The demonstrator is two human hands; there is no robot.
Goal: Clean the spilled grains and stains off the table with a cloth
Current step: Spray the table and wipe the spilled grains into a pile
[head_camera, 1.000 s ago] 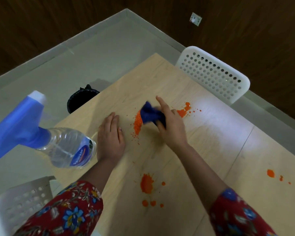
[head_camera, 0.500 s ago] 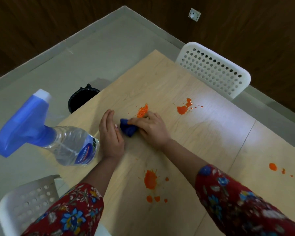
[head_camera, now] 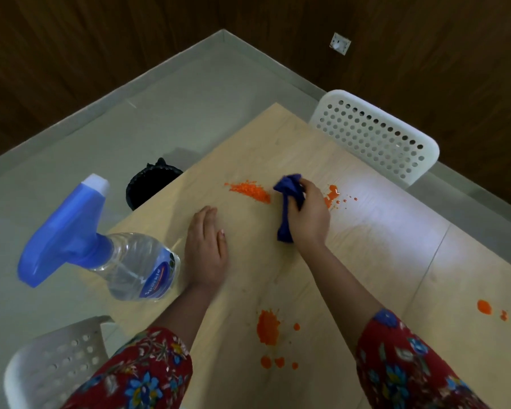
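Gripping a bunched blue cloth [head_camera: 288, 208] in curled fingers, the right hand [head_camera: 309, 215] sits mid-table [head_camera: 381, 246] between the grains [head_camera: 250, 191] and a stain [head_camera: 332, 197]. Near the table's left edge, the left hand [head_camera: 205, 252] lies flat, fingers together, beside a spray bottle [head_camera: 101, 249].

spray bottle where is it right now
In the head view the spray bottle sits at the table's left edge, just left of the left hand resting flat on the wood.
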